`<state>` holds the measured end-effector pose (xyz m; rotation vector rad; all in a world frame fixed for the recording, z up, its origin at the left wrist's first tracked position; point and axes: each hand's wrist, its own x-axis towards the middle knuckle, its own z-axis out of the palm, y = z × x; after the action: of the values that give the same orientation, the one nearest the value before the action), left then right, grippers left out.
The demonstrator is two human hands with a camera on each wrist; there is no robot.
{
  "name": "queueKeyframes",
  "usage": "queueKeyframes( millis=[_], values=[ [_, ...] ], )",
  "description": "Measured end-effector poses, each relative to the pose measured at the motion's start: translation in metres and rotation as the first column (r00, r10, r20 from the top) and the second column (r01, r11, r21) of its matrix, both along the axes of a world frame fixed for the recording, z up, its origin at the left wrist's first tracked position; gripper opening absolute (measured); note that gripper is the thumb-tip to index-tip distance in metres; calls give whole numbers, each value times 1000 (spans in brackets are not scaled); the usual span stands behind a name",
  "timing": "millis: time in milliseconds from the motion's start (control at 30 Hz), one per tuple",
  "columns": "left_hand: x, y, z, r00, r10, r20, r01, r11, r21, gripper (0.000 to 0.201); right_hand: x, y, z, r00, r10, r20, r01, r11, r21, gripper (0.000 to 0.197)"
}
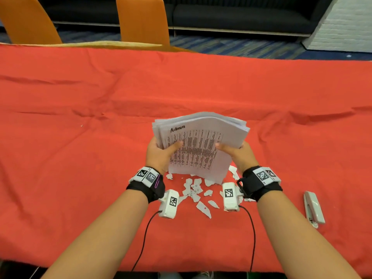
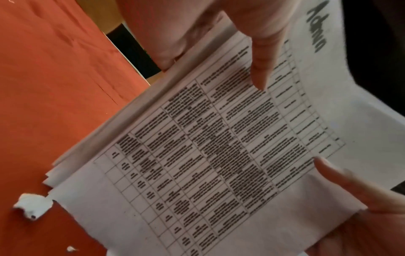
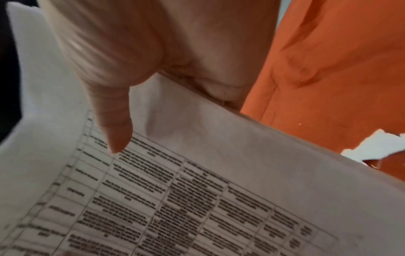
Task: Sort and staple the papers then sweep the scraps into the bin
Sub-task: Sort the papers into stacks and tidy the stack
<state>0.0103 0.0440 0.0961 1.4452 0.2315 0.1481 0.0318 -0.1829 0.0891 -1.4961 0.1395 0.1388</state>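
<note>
A desk (image 1: pixel 80 93) draped in red cloth fills the view, with two orange chairs (image 1: pixel 143 19) and a dark sofa (image 1: pixel 241 15) beyond its far edge. Nearest the person, torn paper scraps (image 1: pixel 198 195) lie scattered on the cloth between the two wrists, and a white stapler (image 1: pixel 314 208) rests well to the right of them. Just past the scraps, the stack of papers (image 1: pixel 198 148) stands on its lower edge, leaning away. The left hand (image 1: pixel 159 153) grips its left side, thumb (image 2: pixel 260 69) across the printed front and fingers behind. The right hand (image 1: pixel 238 153) grips the right side the same way, thumb (image 3: pixel 116 124) on the front sheet. The top sheet carries a handwritten "Admin" above a dense printed table; the sheets fan unevenly at the top and left edges.
</note>
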Motion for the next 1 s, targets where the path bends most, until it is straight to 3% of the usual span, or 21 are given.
queueKeyframes(
  millis=[200,300,400,433,533,567,600,700,800,867,933,1000],
  values=[
    [4,-8,4,998,17,-55,-11,995,97,14,5,7,-14,999,-44,-32,43,999,-30,34],
    [11,-1,17,995,74,-62,-71,997,43,11,5,-6,-17,998,-60,-33,58,997,-55,25],
    [17,4,31,969,235,-75,-241,967,-84,15,-4,-23,-24,991,-103,-83,97,993,-70,28],
    [21,8,31,955,279,-101,-291,948,-130,26,-7,-27,-26,987,-127,-103,123,992,-39,29],
    [33,21,24,941,257,-222,-314,906,-282,104,-10,-33,-32,964,-186,-189,214,967,139,48],
    [34,22,23,943,214,-256,-294,894,-337,121,-9,-31,-34,962,-184,-200,234,936,263,50],
    [33,20,24,947,183,-263,-281,869,-407,124,-9,-29,-33,962,-174,-209,243,897,369,51],
    [26,9,17,944,142,-297,-288,792,-538,97,-6,-19,-31,969,-129,-212,224,824,520,54],
    [17,4,11,948,60,-313,-249,754,-608,97,-7,-15,-23,981,-57,-184,146,843,518,50],
    [12,10,8,955,28,-296,-210,769,-603,86,-7,-19,-20,982,-69,-175,146,867,477,42],
    [8,20,8,964,37,-262,-184,804,-565,46,-7,-29,-21,982,-97,-161,160,880,446,41],
    [6,35,3,962,71,-263,-195,851,-487,29,-8,-41,-23,979,-139,-150,188,902,390,50]
  ],
)
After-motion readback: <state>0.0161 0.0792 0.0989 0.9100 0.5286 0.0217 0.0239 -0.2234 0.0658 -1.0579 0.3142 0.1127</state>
